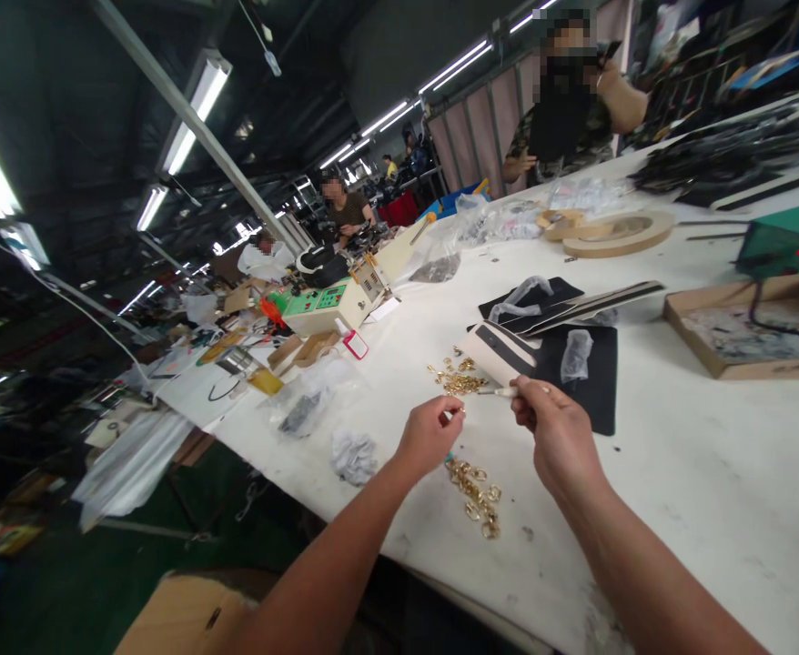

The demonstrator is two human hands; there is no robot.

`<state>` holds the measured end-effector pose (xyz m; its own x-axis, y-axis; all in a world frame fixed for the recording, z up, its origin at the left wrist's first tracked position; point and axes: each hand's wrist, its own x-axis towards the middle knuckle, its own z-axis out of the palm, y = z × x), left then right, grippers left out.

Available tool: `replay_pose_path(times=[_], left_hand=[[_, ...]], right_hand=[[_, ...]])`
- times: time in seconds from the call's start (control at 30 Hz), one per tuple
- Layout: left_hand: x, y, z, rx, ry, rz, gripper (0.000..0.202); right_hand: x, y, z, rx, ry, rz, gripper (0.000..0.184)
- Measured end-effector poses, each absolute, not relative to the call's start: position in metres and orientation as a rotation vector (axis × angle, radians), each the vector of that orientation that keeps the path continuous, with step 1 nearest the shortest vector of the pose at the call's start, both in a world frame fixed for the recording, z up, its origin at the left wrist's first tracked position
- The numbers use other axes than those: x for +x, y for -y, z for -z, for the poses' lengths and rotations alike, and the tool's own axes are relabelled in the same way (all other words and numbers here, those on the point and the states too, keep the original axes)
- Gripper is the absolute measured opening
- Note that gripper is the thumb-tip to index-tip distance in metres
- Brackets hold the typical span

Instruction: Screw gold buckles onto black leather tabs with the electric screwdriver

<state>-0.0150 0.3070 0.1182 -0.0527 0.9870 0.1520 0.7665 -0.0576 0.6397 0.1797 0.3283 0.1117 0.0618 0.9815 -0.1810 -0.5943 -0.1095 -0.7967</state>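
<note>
My right hand (555,426) grips a small screwdriver (507,392) with a pale handle, its thin shaft pointing left. Facing it, my left hand (430,437) is closed in a pinch on a tiny gold metal fitting (463,412), mostly covered by the fingertips. Just beyond the hands lies a loose pile of small gold fittings (460,382). Larger gold clasps with rings (474,496) are spread on the white table (440,537), nearer to me between my forearms. A cream panel with a black stripe (499,353) lies behind the screwdriver, partly on black sheets (597,400).
A shallow cardboard tray (733,355) stands at right, beside a green box with a red light (792,241). Tape rolls (622,235) lie farther back. Crumpled plastic (354,457) and a green-panelled machine (331,305) are to the left. A co-worker (570,118) is across the table.
</note>
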Motion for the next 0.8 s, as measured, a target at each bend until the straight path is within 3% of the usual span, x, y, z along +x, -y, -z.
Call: replay_pose_path(times=[0.3,0.8], left_hand=[[-0.031,-0.205,-0.086,1.168,-1.861,-1.232,0.039],[-0.026,-0.192,-0.074,1.121,-1.710,-1.397,0.033]], right_hand=[[0.160,-0.280,-0.112,-1.101,1.244,-1.496,0.043],[0.149,-0.269,-0.099,-1.166,1.478,-1.398,0.048]])
